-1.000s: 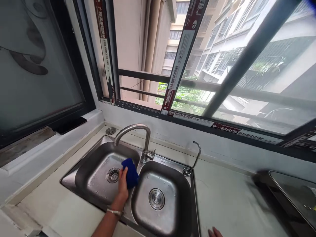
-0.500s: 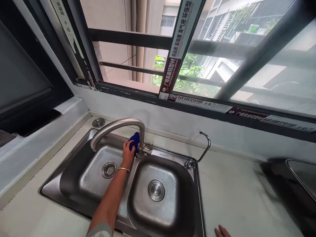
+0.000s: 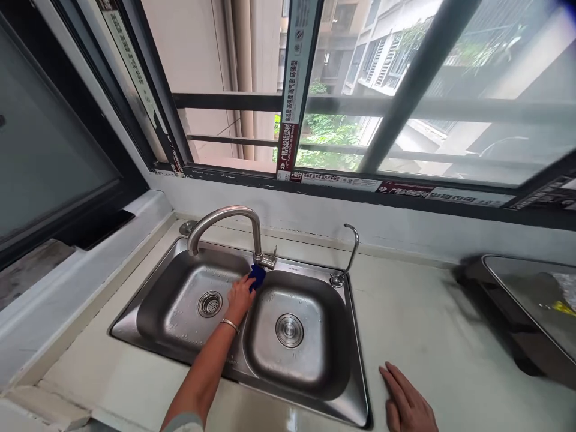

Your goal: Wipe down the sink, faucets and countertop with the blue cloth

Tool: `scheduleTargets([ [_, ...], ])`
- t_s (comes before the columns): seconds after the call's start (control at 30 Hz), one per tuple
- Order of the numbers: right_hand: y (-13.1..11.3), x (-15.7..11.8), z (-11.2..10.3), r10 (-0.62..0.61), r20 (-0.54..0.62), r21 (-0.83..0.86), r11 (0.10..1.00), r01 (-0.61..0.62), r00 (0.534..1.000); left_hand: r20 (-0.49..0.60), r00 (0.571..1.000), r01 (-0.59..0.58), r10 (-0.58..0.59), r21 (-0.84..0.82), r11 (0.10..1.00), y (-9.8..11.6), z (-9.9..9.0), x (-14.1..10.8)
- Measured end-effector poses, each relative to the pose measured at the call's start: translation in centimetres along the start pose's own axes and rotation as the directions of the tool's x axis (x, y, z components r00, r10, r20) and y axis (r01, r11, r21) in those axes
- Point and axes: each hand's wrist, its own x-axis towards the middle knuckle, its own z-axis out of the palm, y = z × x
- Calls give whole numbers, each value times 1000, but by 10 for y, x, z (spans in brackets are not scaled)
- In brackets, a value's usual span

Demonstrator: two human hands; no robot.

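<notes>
A crumpled blue cloth (image 3: 257, 276) lies under the fingers of my left hand (image 3: 240, 295), at the top of the divider between the two bowls of the steel sink (image 3: 289, 375). The cloth is just in front of the base of the curved faucet (image 3: 256, 237). A bracelet (image 3: 230, 325) circles my left wrist. My right hand (image 3: 407, 403) rests on the pale countertop (image 3: 405, 318) to the right of the sink, fingers stretched out, holding nothing.
A thin curved spout (image 3: 355, 246) rises at the sink's back right corner. A round metal piece (image 3: 188, 227) sits behind the left bowl. A dark appliance with a glass top (image 3: 531, 300) stands at the right. The window frame (image 3: 333, 180) runs behind.
My left hand and the cloth have moved from beside the faucet's left to the divider in front of its base. More of my right hand shows. The view has shifted.
</notes>
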Motion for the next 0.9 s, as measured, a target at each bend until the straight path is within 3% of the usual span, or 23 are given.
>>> scheduleTargets([
  [0.2,-1,-2,-1,12,-88,119,993,-2,996,104,991,-94,79,149,984,28,0,-29],
  [0.37,2,-4,3,8,-139,123,992,9,990,51,998,35,-47,209,977,1,-25,-56],
  [0.47,-4,-1,3,52,-149,119,992,-34,987,85,995,28,-49,230,973,-16,-35,-85],
  [0.63,-5,-2,4,78,-139,88,994,-66,987,82,996,-2,-18,228,974,-3,-20,-122],
  [0.73,-1,-5,6,56,-137,94,995,-43,989,-9,998,59,-58,164,985,9,-7,-107],
  [0.9,10,-8,10,3,-114,115,993,11,993,-155,966,211,-206,15,977,14,2,-42],
])
